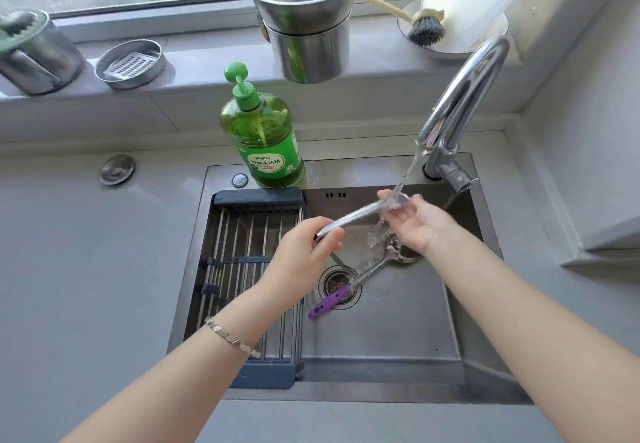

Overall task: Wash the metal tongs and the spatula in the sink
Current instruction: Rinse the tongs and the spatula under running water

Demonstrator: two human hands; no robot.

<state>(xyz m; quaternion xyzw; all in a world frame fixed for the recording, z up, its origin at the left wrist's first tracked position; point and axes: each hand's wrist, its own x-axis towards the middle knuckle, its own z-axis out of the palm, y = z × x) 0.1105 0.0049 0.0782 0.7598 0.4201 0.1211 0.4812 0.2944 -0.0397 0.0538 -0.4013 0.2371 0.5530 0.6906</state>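
Observation:
My left hand (308, 252) grips the handle end of a long metal spatula (356, 215) and holds it slanting up to the right over the sink (398, 331). Its head sits under the running water from the faucet (460, 96). There my right hand (415, 224) pinches the head between thumb and fingers. Metal tongs (370, 271) with a purple handle end lie on the sink floor, across the drain (337, 285).
A roll-up drying rack (249, 234) covers the sink's left part. A green dish-soap bottle (266, 141) stands behind it. Steel pots (304, 27), a round tin (131, 63) and a dish brush (424, 28) sit on the window ledge. Grey countertop lies on both sides.

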